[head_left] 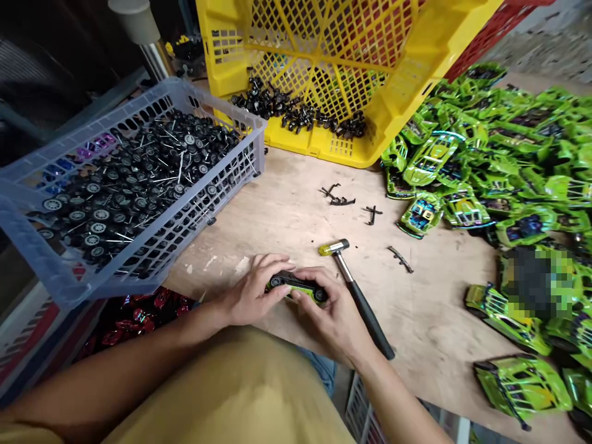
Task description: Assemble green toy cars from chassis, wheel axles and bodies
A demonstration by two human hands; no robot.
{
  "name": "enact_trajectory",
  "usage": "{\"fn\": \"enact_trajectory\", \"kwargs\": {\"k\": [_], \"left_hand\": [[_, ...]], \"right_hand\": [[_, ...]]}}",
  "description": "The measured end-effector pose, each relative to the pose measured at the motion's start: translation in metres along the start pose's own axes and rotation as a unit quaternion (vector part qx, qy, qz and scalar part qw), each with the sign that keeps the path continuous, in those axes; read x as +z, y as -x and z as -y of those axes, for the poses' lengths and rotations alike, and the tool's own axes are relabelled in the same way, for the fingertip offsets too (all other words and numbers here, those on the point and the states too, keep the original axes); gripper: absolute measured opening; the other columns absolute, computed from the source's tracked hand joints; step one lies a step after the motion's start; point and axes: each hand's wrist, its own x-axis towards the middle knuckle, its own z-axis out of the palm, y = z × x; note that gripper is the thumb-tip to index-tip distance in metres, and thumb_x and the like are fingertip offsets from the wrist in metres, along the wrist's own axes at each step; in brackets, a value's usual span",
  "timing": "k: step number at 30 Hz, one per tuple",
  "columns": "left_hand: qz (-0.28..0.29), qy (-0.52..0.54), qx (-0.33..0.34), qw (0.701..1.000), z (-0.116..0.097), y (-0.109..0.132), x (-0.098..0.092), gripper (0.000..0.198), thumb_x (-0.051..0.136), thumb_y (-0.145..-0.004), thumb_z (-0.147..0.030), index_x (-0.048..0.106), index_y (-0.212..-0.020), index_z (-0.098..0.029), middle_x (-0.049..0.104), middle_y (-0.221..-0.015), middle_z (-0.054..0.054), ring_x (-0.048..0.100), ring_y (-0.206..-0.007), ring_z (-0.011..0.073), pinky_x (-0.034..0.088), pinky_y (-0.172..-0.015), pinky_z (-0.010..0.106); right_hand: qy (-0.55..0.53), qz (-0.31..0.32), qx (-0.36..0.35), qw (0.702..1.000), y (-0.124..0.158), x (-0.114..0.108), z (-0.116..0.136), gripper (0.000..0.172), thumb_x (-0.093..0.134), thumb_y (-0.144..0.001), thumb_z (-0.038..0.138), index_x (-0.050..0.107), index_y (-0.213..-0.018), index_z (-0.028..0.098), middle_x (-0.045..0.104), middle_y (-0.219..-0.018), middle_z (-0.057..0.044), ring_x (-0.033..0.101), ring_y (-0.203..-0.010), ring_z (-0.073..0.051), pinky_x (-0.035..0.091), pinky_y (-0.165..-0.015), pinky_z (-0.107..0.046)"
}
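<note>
Between my two hands is a small toy car, green-sided with black wheels, tipped so its dark underside faces up and away. My left hand grips its left end, thumb along the green side and fingers over the far edge. At the other end, my right hand closes around the car with its thumb pressed on the near side. Just right of my right hand lies a hammer with a yellow-and-black head and black handle. Thin black plastic parts lie scattered beyond the hands.
A translucent bluish crate of wheels and axles stands left. The yellow basket, tipped on its side at the back, holds small black parts. Green toy car bodies are heaped on the right. Red shiny pieces lie below the crate.
</note>
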Motion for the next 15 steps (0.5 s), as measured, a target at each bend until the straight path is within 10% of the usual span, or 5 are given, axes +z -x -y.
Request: {"fn": "enact_trajectory", "kwargs": {"k": [15], "left_hand": [[0.089,0.053,-0.014,0.994,0.0,-0.006,-0.013,0.045,0.05,-0.092,-0.023,0.048,-0.137,-0.018,0.054,-0.137,0.013,0.048,-0.13,0.0237,0.04,-0.112,0.044]], "right_hand": [[0.069,0.074,0.034,0.994,-0.012,-0.003,0.016,0.028,0.06,-0.089,0.031,0.068,-0.114,0.02,0.071,-0.117,-0.009,0.065,-0.111,-0.025,0.051,-0.097,-0.043]]}}
